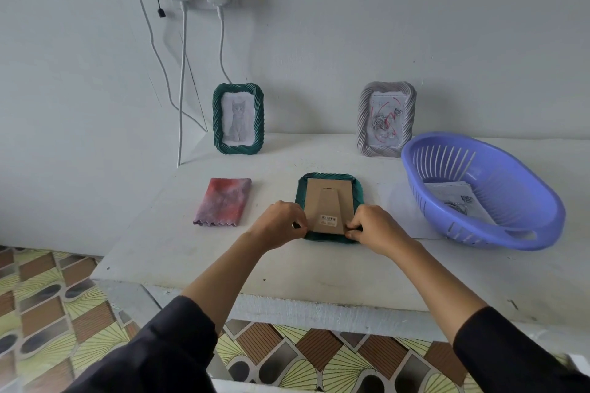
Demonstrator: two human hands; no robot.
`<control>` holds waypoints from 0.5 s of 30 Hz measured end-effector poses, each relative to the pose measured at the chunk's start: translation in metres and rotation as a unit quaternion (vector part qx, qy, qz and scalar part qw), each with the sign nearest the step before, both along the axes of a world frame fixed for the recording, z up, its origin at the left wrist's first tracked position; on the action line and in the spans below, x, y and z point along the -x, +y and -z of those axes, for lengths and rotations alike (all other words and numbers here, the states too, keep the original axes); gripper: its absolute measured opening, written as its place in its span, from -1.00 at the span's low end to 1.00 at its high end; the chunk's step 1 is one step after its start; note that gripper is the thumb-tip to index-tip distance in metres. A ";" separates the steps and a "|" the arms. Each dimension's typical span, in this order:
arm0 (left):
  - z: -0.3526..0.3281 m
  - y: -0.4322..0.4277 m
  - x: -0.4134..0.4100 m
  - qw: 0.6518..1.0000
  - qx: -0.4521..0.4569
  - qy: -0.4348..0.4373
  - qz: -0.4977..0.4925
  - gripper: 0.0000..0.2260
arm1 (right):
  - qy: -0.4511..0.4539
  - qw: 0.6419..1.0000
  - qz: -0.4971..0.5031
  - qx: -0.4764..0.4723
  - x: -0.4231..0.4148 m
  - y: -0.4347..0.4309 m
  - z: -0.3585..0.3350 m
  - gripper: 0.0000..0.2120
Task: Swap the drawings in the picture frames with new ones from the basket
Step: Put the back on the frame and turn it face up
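We seem to be opening the face-down green frame (329,176) at the centre of the table (191,258). Our left hand (279,223) and right hand (373,230) pinch its cardboard back (329,201) at seven and five o'clock. Next, probably, lift it; the basket (523,195) waits at three.

Three frames (217,118) (364,118) (329,198), one basket (526,201), one cloth (223,202)
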State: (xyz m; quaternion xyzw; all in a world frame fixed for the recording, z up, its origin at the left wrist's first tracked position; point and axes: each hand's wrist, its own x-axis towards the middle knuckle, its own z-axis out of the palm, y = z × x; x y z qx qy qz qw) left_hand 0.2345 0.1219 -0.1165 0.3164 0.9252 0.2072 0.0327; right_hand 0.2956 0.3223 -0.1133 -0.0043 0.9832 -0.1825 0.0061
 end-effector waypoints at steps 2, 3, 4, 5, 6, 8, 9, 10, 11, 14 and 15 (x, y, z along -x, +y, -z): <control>-0.001 0.000 0.002 1.000 -0.012 -0.012 -0.010 -0.89 | -0.002 1.000 -0.004 0.002 0.001 0.001 0.001 -0.64; -0.001 0.000 0.004 1.000 -0.014 -0.020 -0.016 -0.89 | -0.003 1.000 0.000 0.006 0.002 0.001 0.002 -0.64; -0.003 0.000 0.005 0.999 -0.012 -0.026 -0.021 -0.89 | -0.003 1.000 0.004 0.012 0.003 0.002 0.003 -0.66; -0.004 0.001 0.005 0.999 -0.008 -0.033 -0.025 -0.88 | -0.003 1.000 0.010 0.018 0.004 0.002 0.004 -0.68; -0.006 0.002 0.006 0.999 -0.003 -0.039 -0.028 -0.88 | -0.003 1.000 0.013 0.023 0.005 0.003 0.005 -0.70; -0.009 0.004 0.007 0.998 0.004 -0.052 -0.033 -0.88 | -0.005 0.999 0.018 0.029 0.006 0.003 0.007 -0.72; -0.010 0.005 0.008 0.998 0.009 -0.057 -0.035 -0.88 | -0.006 0.999 0.020 0.031 0.007 0.003 0.007 -0.73; -0.011 0.006 0.008 0.997 0.013 -0.061 -0.038 -0.87 | -0.006 0.999 0.022 0.032 0.007 0.003 0.008 -0.74; -0.012 0.007 0.009 0.997 0.017 -0.064 -0.041 -0.87 | -0.007 0.999 0.025 0.036 0.008 0.003 0.007 -0.75; -0.013 0.010 0.011 0.996 0.021 -0.074 -0.049 -0.86 | -0.008 0.999 0.028 0.046 0.009 0.002 0.004 -0.84; -0.013 0.011 0.013 0.995 0.023 -0.077 -0.052 -0.85 | -0.011 0.998 0.029 0.050 0.009 0.001 0.003 -0.86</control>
